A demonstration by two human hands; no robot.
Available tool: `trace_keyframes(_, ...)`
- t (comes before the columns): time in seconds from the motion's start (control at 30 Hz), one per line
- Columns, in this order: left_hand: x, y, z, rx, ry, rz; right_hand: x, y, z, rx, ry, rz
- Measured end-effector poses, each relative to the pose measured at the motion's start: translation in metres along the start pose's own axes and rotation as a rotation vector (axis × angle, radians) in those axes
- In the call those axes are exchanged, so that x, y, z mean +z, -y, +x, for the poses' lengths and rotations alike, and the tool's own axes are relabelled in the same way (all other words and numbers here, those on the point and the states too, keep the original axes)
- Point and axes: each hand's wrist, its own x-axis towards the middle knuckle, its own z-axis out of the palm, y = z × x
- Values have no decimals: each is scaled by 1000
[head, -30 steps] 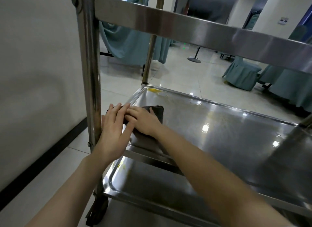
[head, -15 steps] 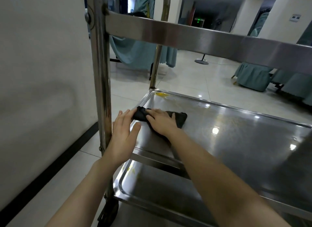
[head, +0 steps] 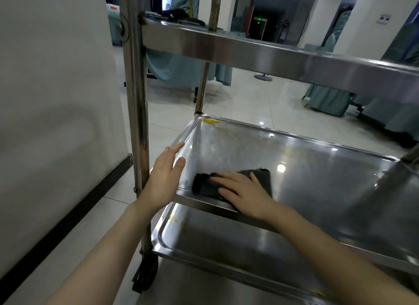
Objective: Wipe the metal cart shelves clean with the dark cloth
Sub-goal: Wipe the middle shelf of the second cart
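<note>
The right hand (head: 244,193) lay flat on the dark cloth (head: 260,177), fingers straight and spread, pressing it down on the middle shelf (head: 306,180) of the metal cart. It did not curl round the cloth. The cloth was bunched up near the front edge of that shelf, toward its left end.

Half a second before, the cloth had been right at the shelf's left edge, and the left hand's fingertips had been touching it. Now the cloth and the right hand had slid to the right, and there was bare shiny metal between the cloth and the left hand (head: 165,177).

The left hand was open too, fingers straight and close together, holding nothing. It was at the left edge of the middle shelf, just beside the tall metal post (head: 136,100). I could not tell if it touched the rim or hung just above it.

A yellow smear (head: 210,121) sat in the far left corner of the middle shelf, the same as before, well apart from the cloth. More yellow bits (head: 173,218) lay in the left corner of the bottom shelf (head: 226,236).

The view had also tipped up a little, so the top shelf (head: 272,57) showed more of itself than before.
</note>
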Motion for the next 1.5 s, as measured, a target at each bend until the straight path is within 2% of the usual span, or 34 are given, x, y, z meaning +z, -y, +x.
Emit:
trace_keyframes(0.13,-2,-7,2,10,-12,-44,16,65,45,-85,8,8)
trace_keyframes(0.23,-5,-6,4,-14,54,-90,13,54,24,-94,-10,20)
trace_keyframes(0.33,-1,-2,2,82,139,184,-1,-3,-42,-35,-51,24)
trace_keyframes(0.43,10,5,-4,237,157,508,-16,-46,-111,149,-89,138)
trace_keyframes(0.5,16,9,-8,291,152,727,-18,-49,-123,224,-143,167)
trace_keyframes(0.57,17,11,-8,292,133,801,-11,-34,-109,207,-196,139)
trace_keyframes(0.73,9,12,-2,257,123,693,20,32,-40,-6,-221,10)
trace_keyframes(0.8,4,11,-1,211,148,613,24,33,-42,-65,-252,-54)
trace_keyframes(0.87,3,8,-2,203,181,680,24,11,-72,-101,-313,-147)
trace_keyframes(0.93,10,1,-7,209,213,750,18,-23,-118,-21,-351,-234)
trace_keyframes(1.03,40,-26,-15,333,225,629,4,-72,-181,205,-421,-265)
trace_keyframes(1.13,83,-55,-22,394,324,579,7,-76,-186,321,-585,-288)
trace_keyframes(1.2,105,-63,-23,384,308,501,25,-52,-159,317,-701,-324)
trace_keyframes(1.3,112,-57,-16,402,342,608,50,-14,-108,244,-772,-341)
trace_keyframes(1.43,103,-47,-3,281,317,509,48,-25,-117,139,-676,-378)
trace_keyframes(1.5,106,-44,-9,344,308,569,39,-48,-152,169,-603,-393)
